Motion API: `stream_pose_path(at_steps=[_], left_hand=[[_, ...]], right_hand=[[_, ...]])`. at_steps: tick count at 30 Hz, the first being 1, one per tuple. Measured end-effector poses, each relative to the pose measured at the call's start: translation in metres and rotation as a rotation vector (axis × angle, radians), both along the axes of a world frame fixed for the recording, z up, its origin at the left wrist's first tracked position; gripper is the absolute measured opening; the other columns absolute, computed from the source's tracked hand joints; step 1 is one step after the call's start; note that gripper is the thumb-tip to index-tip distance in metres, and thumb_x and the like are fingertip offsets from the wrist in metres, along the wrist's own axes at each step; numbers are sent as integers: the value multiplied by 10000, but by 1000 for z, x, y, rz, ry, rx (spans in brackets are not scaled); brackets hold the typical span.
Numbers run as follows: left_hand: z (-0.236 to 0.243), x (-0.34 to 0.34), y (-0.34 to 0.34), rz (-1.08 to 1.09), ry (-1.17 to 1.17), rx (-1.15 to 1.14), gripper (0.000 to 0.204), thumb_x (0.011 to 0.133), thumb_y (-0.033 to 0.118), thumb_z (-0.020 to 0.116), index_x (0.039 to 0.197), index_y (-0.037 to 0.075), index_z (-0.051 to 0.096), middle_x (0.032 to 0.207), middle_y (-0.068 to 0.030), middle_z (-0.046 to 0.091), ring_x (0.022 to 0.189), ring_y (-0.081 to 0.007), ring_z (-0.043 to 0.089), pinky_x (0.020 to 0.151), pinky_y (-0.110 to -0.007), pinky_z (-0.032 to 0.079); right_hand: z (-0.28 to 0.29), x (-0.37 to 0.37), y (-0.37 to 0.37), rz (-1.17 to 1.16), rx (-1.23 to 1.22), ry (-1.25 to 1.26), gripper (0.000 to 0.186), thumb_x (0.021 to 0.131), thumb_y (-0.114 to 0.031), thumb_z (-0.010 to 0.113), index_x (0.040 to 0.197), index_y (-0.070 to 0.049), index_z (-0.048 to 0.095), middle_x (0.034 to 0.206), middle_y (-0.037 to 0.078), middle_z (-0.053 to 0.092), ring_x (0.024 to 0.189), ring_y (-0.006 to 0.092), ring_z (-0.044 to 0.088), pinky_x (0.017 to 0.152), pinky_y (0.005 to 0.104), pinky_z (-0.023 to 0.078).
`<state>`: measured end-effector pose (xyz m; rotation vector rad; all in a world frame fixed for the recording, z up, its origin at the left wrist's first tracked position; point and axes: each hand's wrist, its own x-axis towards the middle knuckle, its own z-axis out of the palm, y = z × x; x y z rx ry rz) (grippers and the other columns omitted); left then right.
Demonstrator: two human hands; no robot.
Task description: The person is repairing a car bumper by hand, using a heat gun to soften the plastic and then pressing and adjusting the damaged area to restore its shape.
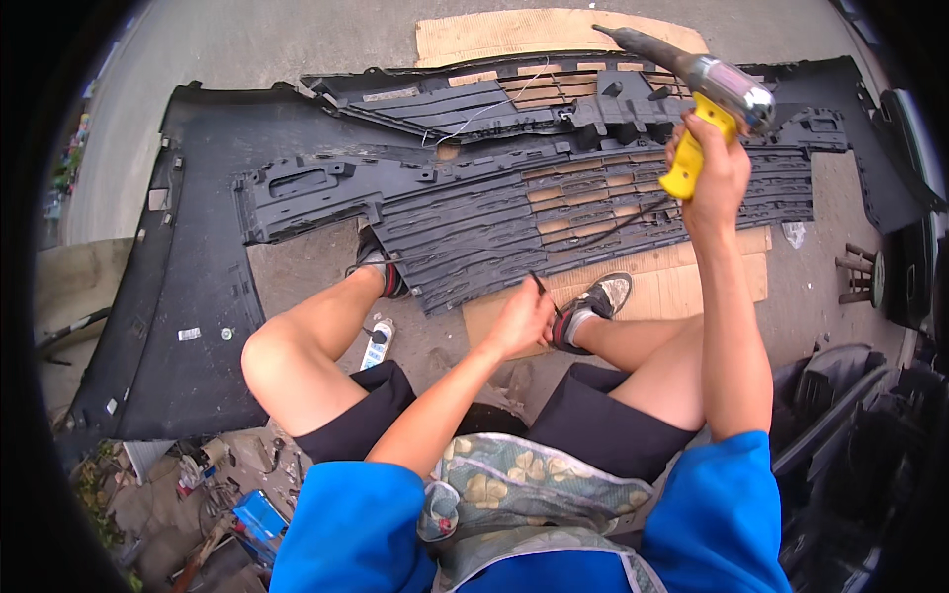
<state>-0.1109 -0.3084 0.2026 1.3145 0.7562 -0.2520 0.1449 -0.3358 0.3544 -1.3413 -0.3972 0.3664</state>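
Raised at the upper right, my right hand (714, 168) is wrapped round the yellow handle of a hot-air gun (727, 84). Its metal barrel and narrow nozzle point to the upper left, above the car parts. From the handle a dark cord runs down across the slats. My left hand (524, 318) is closed on a thin black strip (540, 287), just off the near edge of a black plastic car grille (465, 237). That grille lies inside a large black car bumper (208, 296), over a flat sheet of cardboard (672, 287).
A white power strip (377, 344) with a plug in it lies between my legs. Assorted clutter and a blue box (259, 514) fill the lower left. To the right are a small stool (862, 275) and stacked black parts (830, 405). More cardboard (554, 32) lies beyond the bumper.
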Motion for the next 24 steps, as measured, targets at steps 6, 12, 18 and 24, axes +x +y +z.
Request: stream_pose_path(at_steps=[6, 12, 18, 24], left_hand=[[33, -58, 41, 281, -257, -276, 152, 1034, 151, 362, 1103, 16, 346, 1048, -223, 618, 848, -313, 697, 696, -377, 602], [95, -106, 58, 360, -445, -416, 229, 1032, 246, 433, 1097, 29, 468, 815, -80, 598, 673, -196, 656, 582, -308, 571], [119, -146, 70, 577, -410, -319, 272, 1024, 316, 475, 1091, 59, 532, 629, 25, 407, 495, -85, 406, 436, -230, 312], [114, -117, 107, 709, -369, -402, 176, 1017, 205, 462, 1042, 42, 524, 640, 31, 377, 525, -81, 356, 443, -241, 304]], right_hand=[[0, -37, 4, -62, 84, 82, 137, 861, -112, 613, 878, 21, 586, 694, 73, 595, 548, 149, 569, 512, 272, 459], [2, -85, -18, -39, 66, 124, 192, 859, -141, 602, 949, 26, 572, 711, 79, 582, 556, 172, 564, 503, 272, 458], [51, -100, -32, 14, 30, 135, 198, 854, -153, 602, 944, 21, 575, 716, 87, 577, 561, 188, 562, 491, 285, 458], [132, -78, -18, 177, 33, 78, 276, 910, -196, 584, 1011, 60, 563, 773, 72, 577, 640, 146, 561, 552, 245, 467]])
